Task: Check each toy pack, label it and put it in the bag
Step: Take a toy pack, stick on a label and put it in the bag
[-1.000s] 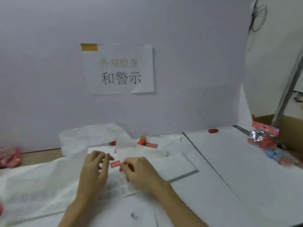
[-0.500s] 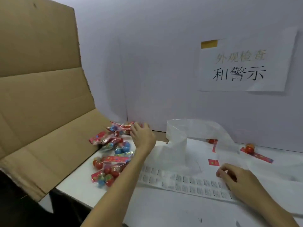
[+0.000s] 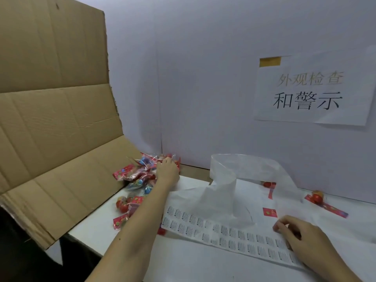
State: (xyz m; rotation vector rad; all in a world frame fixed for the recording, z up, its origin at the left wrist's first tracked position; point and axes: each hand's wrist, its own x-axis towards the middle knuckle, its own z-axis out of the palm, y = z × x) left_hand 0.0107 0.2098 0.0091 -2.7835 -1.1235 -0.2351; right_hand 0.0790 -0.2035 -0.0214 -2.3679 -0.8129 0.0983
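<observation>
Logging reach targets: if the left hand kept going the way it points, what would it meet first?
The left hand already lies on the toy packs; going on, it would likely meet more packs, then the white wall. Depth is unclear.

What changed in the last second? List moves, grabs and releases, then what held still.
The view swung left. The left hand left the small red label and reached to the toy pack pile; whether it grips one is unclear. The right hand stayed on the label sheet. The plastic bag stayed put.
</observation>
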